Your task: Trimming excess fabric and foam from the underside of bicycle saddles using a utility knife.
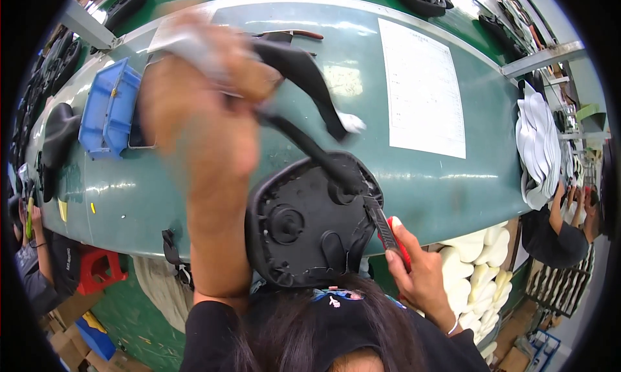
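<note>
A black bicycle-type saddle (304, 259) lies underside up at the near table edge, against my body. My left hand (229, 65), blurred by motion, is raised above the table and closed around a black strip (301, 139). That strip stretches down taut to the saddle's far right rim. White material wraps some left fingers. My right hand (417, 272) grips a red utility knife (402, 248), its dark segmented blade (378, 220) at the saddle's right rim, near the strip's lower end. A wider black band (307, 74) hangs beside my left hand, with a white bit at its end.
A blue bin (107, 110) and a black saddle (59, 129) stand at left. A printed sheet (424, 90) lies at right, near stacked white pieces (538, 145). Pale foam pads (475, 275) are piled below right. Co-workers sit at both sides; a red stool (100, 272) is lower left.
</note>
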The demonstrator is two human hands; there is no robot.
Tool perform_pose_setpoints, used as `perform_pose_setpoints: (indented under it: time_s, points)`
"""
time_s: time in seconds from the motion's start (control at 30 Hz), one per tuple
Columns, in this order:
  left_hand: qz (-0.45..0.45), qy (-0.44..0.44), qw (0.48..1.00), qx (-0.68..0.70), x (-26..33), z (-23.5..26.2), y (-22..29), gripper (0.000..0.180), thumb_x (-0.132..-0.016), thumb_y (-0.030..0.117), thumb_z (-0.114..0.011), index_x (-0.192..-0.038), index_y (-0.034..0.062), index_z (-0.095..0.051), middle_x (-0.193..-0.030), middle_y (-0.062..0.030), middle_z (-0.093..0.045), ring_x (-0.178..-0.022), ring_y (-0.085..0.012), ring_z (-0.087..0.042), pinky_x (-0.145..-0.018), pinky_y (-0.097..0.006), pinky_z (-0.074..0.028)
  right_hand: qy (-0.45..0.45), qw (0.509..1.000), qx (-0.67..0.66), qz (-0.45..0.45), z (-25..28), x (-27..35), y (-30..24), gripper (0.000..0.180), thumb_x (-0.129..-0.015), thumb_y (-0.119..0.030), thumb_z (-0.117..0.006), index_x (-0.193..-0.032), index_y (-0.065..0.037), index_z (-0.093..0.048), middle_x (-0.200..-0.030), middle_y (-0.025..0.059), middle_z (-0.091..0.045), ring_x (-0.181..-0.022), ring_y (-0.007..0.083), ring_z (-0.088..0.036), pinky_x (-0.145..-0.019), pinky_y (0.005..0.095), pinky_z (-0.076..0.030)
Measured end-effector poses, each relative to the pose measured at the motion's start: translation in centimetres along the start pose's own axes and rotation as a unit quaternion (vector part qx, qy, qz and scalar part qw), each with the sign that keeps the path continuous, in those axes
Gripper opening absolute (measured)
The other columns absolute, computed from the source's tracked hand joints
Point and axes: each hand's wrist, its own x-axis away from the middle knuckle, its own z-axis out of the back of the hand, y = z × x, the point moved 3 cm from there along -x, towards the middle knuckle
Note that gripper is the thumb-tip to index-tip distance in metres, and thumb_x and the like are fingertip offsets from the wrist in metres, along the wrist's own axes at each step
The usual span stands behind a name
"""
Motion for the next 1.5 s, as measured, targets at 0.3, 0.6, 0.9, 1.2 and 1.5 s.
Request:
perform_pose_setpoints:
  time_s: [0.3, 0.6, 0.9, 1.2, 1.5]
  points:
    - [0.281, -0.333, 0.612, -0.660, 4.6, 5.1, -2.9, 0.031, -0.080, 0.024, -0.069, -0.104, 0.0058, -0.064, -0.091, -0.0100, -0.067, -0.085, -0.0221, -0.064, -0.076, -0.030, -0.049, 0.177, 0.906, -0.351, -0.155, -1.7, 0.0, 3.5, 0.052, -0.091, -0.009, -0.055, -0.138, -0.002, -0.035, -0.111, 0.0144, -0.060, -0.063, 0.0094, -0.056, -0.050, 0.0219, -0.047]
    - [-0.191, 0.037, 0.670, -0.716, -3.4, 14.6, -3.3, 0.026, -0.089, 0.030, -0.060, -0.105, 0.0088, -0.058, -0.095, -0.0093, -0.058, -0.086, -0.0245, -0.055, -0.074, -0.035, -0.041, 0.231, 0.882, -0.400, -0.095, -1.8, -3.7, 4.0, 0.048, -0.092, -0.009, -0.054, -0.135, 0.001, -0.033, -0.118, 0.0140, -0.056, -0.068, 0.0099, -0.055, -0.051, 0.0207, -0.048]
    - [0.453, -0.590, 0.559, -0.368, 5.8, 7.4, 2.2, 0.029, -0.083, 0.023, -0.068, -0.107, 0.0082, -0.067, -0.107, -0.0076, -0.066, -0.096, -0.0240, -0.063, -0.080, -0.035, -0.051, 0.221, 0.920, -0.313, -0.078, 1.4, -9.4, 8.7, 0.045, -0.088, -0.007, -0.058, -0.131, -0.003, -0.043, -0.092, 0.0078, -0.064, -0.061, 0.0068, -0.053, -0.050, 0.0206, -0.043]
    - [0.208, -0.174, 0.825, -0.496, -3.2, 5.6, -5.6, 0.011, -0.084, 0.009, -0.065, -0.090, 0.0018, -0.059, -0.077, -0.0064, -0.061, -0.060, -0.0132, -0.059, -0.053, -0.027, -0.046, 0.292, 0.910, -0.294, -0.016, 5.9, -35.1, 13.4, 0.018, -0.078, -0.016, -0.066, -0.088, -0.003, -0.057, -0.073, -0.0003, -0.053, -0.061, 0.0079, -0.049, -0.053, 0.0251, -0.042]
    - [0.094, -0.140, 0.856, -0.489, -4.1, 7.6, -12.2, 0.016, -0.088, 0.014, -0.064, -0.080, 0.0005, -0.061, -0.066, -0.0051, -0.054, -0.057, -0.0094, -0.051, -0.053, -0.025, -0.042, 0.348, 0.852, -0.390, -0.030, 6.8, -46.8, 16.4, 0.043, -0.078, -0.015, -0.068, -0.118, -0.005, -0.056, -0.081, 0.0014, -0.057, -0.070, 0.0107, -0.057, -0.064, 0.0279, -0.052]
